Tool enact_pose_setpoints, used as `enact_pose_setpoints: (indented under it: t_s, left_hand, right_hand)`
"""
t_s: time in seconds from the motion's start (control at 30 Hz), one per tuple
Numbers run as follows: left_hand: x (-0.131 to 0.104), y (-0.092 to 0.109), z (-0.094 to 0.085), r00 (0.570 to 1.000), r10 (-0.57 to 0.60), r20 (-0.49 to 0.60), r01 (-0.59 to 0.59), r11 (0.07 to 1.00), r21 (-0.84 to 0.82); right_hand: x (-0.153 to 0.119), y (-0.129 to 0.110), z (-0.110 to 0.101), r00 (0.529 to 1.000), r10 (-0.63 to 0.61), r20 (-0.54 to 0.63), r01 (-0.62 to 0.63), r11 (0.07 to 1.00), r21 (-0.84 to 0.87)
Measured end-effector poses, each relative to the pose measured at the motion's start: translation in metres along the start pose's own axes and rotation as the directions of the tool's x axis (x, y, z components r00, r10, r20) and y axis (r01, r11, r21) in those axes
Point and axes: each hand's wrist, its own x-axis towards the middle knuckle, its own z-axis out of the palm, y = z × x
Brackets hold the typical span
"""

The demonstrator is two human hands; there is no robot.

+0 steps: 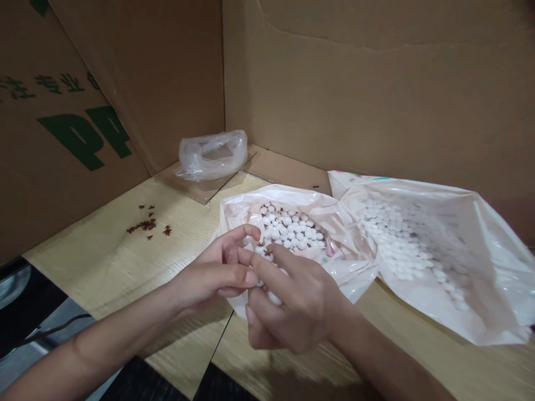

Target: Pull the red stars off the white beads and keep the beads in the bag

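In front of the open bag, my two hands meet over several small white balls (264, 253). My right hand (298, 295) is closed with the balls among its curled fingers, and its index fingertip rests at a small brown star-shaped piece (268, 252) on one of them. My left hand (228, 264) reaches in from the left, thumb and fingers closed against the same balls, its index finger bent above them. The fingers partly hide what each hand grips. Just behind, an open white plastic bag (238, 203) holds many more white balls (292, 228).
Loose brown star-shaped pieces (147, 224) lie at the left on the wooden table (104, 267). A second plastic bag (497, 267) of white balls spreads to the right. A roll of clear plastic (213, 156) sits on cardboard at the back. Cardboard walls (376, 89) enclose the far side.
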Motion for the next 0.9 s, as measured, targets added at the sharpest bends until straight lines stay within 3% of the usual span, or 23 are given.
enact_pose_setpoints:
  t_s: [0.47,0.6,0.7,0.8,0.9]
  left_hand:
    - [-0.004,0.002,0.000,0.998,0.014,-0.059,-0.017,0.998,-0.059]
    - [-0.003,0.003,-0.006,0.996,0.036,-0.081,-0.034,0.999,0.031]
    - [-0.003,0.009,-0.011,0.980,0.123,-0.158,-0.095,0.981,0.170]
    - [-0.009,0.023,-0.019,0.922,0.295,-0.252,-0.189,0.909,0.373]
    - [-0.022,0.039,-0.032,0.778,0.492,-0.391,-0.187,0.774,0.604]
  right_hand:
    - [-0.002,0.002,0.001,0.997,0.042,-0.067,-0.037,0.997,0.075]
    - [-0.001,0.008,0.000,0.995,0.031,-0.095,-0.020,0.993,0.113]
    - [0.000,0.015,-0.003,0.991,0.108,-0.081,-0.085,0.967,0.241]
    - [0.000,0.022,-0.004,0.968,0.244,-0.064,-0.204,0.906,0.371]
    - [-0.002,0.028,-0.003,0.935,0.344,-0.089,-0.268,0.846,0.461]
